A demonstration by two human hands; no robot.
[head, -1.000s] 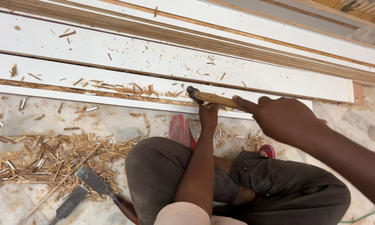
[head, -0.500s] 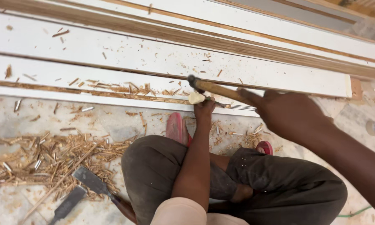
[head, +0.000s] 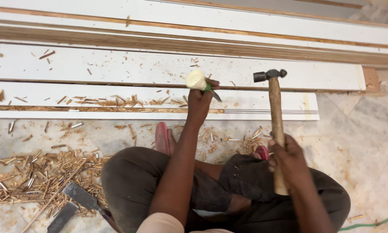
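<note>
White-painted boards point(head: 116, 69) lie side by side on the stone floor point(head: 358, 142), long and stiff; judged by their length they are heavy and awkward to shift, best left lying flat. The nearest board point(head: 51, 92) carries a raw wood groove point(head: 95, 109) along its near edge, where paint and timber are cut away, so that strip is likely splintery and weaker than the rest. Pale wood chips point(head: 34, 181) are heaped on the floor at the left, light and loose, with two flat steel blades point(head: 79, 198) lying among them.

Next in size, the hammer point(head: 275, 125) stands nearly upright, its dark steel head point(head: 269, 75) raised over the second board. It looks top-heavy, with a smooth wooden shaft; the right hand point(head: 289, 162) is clenched around the low end of that shaft, which is the sensible hold for swing and control.

Smallest is the chisel point(head: 204, 85). Its cream butt point(head: 196, 80) shows above the fist and its thin blade point(head: 215, 95) slants down toward the nearest board near the groove. The left hand point(head: 199, 103) grips it tight round the handle, below the butt and clear of the sharp, rigid tip.
</note>
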